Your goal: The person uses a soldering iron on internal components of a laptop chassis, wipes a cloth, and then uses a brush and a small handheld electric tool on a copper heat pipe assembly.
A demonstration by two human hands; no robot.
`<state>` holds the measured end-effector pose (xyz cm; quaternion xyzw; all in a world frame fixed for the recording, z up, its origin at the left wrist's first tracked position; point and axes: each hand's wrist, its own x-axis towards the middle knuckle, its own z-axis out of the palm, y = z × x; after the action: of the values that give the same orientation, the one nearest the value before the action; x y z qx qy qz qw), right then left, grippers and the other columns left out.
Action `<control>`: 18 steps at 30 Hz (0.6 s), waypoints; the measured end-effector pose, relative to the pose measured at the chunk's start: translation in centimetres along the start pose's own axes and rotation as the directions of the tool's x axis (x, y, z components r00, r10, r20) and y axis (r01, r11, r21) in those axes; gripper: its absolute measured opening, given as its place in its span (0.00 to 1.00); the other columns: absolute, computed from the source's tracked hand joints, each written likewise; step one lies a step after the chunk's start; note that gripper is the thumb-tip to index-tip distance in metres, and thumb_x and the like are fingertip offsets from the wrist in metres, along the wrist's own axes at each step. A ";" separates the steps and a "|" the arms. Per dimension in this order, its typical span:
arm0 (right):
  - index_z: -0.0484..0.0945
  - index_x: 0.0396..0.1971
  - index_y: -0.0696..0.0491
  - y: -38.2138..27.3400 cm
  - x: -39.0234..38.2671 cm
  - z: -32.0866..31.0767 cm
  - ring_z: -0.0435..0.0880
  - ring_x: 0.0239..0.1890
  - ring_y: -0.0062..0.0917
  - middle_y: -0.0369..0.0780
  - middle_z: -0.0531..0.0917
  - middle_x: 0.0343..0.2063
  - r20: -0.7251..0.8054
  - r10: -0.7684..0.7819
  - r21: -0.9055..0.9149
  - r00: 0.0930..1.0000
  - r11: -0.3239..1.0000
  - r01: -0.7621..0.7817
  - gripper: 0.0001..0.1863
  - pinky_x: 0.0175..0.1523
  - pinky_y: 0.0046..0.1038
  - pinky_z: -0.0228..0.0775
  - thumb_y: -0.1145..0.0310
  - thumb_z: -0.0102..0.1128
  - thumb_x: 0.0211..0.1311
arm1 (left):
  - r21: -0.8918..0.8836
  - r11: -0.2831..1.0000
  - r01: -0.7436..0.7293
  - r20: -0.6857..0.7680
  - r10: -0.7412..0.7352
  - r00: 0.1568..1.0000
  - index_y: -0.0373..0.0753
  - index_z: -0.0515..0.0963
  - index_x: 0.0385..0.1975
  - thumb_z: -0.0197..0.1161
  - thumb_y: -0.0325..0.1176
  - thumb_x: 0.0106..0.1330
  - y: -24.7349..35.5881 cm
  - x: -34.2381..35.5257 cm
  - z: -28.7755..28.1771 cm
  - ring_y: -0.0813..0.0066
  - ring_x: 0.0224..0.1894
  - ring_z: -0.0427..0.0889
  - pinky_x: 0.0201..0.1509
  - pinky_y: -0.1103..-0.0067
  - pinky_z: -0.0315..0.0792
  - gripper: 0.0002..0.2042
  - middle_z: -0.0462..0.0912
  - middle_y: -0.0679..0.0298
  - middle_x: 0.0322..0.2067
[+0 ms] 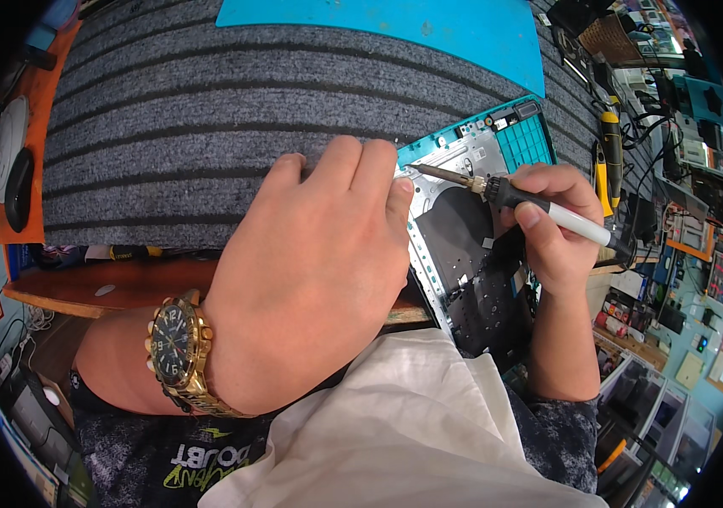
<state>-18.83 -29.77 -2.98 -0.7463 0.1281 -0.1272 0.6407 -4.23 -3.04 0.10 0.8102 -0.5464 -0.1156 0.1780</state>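
Note:
In my right hand (556,216) is a soldering iron (577,224) with a white and black handle, held like a pen. Its dark tip meets or hovers just over the left corner of a laptop's bottom case (471,157); contact is too fine to tell. The case is teal with silver metal and black sheet inside, and it slants from the mat toward my lap. My left hand (319,237), wearing a gold watch (179,351) at the wrist, grips that corner with bent fingers. The back of the hand hides most of the fingertips.
A grey ribbed mat (209,110) covers the bench, with a blue sheet (387,25) at its far side. Yellow-and-black hand tools (609,157) and cables lie at the right. At the left, a black oval object (19,190) sits by the orange bench edge.

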 end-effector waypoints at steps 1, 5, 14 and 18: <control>0.86 0.50 0.62 0.0 0.0 0.0 0.87 0.40 0.16 0.39 0.90 0.42 0.004 -0.007 -0.008 1.000 1.000 0.007 0.13 0.48 0.21 0.79 0.80 0.76 0.67 | 0.005 1.000 0.002 0.003 -0.002 1.000 0.29 0.87 0.60 0.85 0.39 0.55 0.0 0.0 0.0 0.55 0.57 0.79 0.60 0.64 0.77 0.32 0.79 0.54 0.53; 0.86 0.50 0.62 0.3 0.1 -0.3 0.86 0.40 0.16 0.39 0.91 0.43 0.034 -0.020 -0.021 0.999 1.000 0.021 0.13 0.49 0.21 0.79 0.80 0.76 0.67 | 0.008 1.000 -0.002 -0.002 0.002 1.000 0.29 0.87 0.60 0.85 0.39 0.55 0.0 0.0 0.0 0.55 0.56 0.79 0.60 0.64 0.77 0.32 0.79 0.54 0.53; 0.87 0.49 0.62 -0.1 0.0 -0.1 0.86 0.41 0.16 0.39 0.90 0.44 0.022 -0.004 -0.004 1.000 1.000 0.004 0.13 0.49 0.21 0.79 0.80 0.77 0.66 | 0.012 1.000 -0.006 -0.006 0.006 1.000 0.29 0.87 0.60 0.85 0.40 0.56 0.0 0.0 0.1 0.56 0.56 0.79 0.59 0.64 0.77 0.32 0.78 0.54 0.52; 0.87 0.49 0.63 0.1 0.1 0.0 0.86 0.41 0.16 0.39 0.90 0.43 0.021 -0.018 -0.020 1.000 1.000 0.018 0.13 0.49 0.21 0.79 0.80 0.77 0.66 | 0.016 1.000 -0.002 -0.001 0.002 1.000 0.29 0.87 0.60 0.85 0.40 0.56 0.0 0.0 0.0 0.56 0.56 0.79 0.59 0.64 0.77 0.32 0.78 0.55 0.52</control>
<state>-18.75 -29.86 -3.11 -0.7553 0.1161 -0.1240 0.6330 -4.26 -3.02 0.11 0.8109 -0.5482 -0.1109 0.1720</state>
